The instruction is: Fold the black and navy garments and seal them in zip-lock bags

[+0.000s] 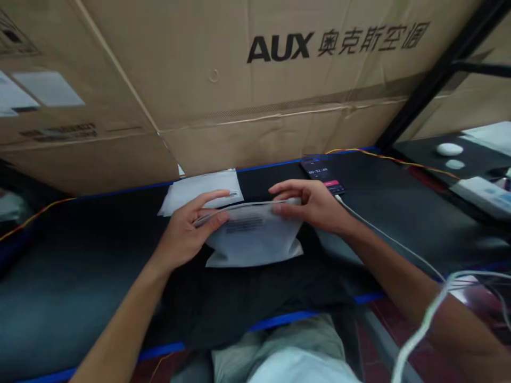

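Between my two hands is a translucent frosted plastic bag (255, 242) with dark print near its upper edge. My left hand (191, 226) pinches the left end of that edge between thumb and fingers. The right end is gripped by my right hand (305, 203), its thumb on the near side. The bag's lower edge hangs toward me, over the black tabletop. Just behind my left hand lies a stack of similar whitish bags (203, 186). What the bag contains, if anything, cannot be made out.
A phone (322, 173) showing a timer lies behind my right hand, with a white cable (383, 239) running right. Large cardboard boxes (279, 111) stand along the table's back edge. A white box (485, 194) and two white round objects (450, 149) are at the right.
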Available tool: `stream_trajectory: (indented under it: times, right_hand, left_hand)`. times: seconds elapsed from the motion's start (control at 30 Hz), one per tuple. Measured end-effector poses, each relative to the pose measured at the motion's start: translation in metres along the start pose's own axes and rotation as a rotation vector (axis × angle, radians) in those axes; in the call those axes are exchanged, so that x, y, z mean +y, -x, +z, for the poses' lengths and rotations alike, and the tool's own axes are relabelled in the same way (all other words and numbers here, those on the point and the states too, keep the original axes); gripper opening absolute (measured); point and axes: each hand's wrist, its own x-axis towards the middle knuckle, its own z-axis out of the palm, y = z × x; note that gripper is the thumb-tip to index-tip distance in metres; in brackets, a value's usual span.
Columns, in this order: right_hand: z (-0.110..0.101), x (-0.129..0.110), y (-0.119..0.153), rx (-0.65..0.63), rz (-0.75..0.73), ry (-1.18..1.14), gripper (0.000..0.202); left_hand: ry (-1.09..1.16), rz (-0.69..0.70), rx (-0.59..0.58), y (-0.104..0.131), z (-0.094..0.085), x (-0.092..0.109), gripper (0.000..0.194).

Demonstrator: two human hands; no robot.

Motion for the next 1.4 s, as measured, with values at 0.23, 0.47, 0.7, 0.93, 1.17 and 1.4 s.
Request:
stream_trajectory:
  times: [0.23,0.47,0.7,0.93,1.17,1.4]
  right_hand:
    - [-0.001,0.012,-0.006,-0.148,0.113,-0.082,0.036]
    - [0.009,0.015,-0.011,0.219,0.202,-0.498,0.051]
    - [0.021,0.025,-0.008,0.024,0.3,-0.443,0.042]
    - [0.008,0.025,-0.008,0.092,0.233,-0.26,0.045]
    - [0.009,0.021,-0.006,-0.048,0.183,-0.222,0.043]
    - [0.022,0.03,-0.005,0.012,0.134,-0.244,0.037]
  left_hand:
    - [0.428,-0.275,0.026,-0.007,0.017,-0.018,0.043]
    - [0.58,-0.329,-0.087,-0.003,0.034,-0.023,0.049]
    - [0.619,-0.314,0.082,-0.005,0.028,-0.017,0.048]
    - [0.464,-0.282,-0.089,-0.002,0.023,-0.025,0.044]
    - [0.449,-0.232,-0.124,-0.001,0.022,-0.023,0.049]
    - [0.424,-0.195,0.053,0.001,0.033,-0.024,0.039]
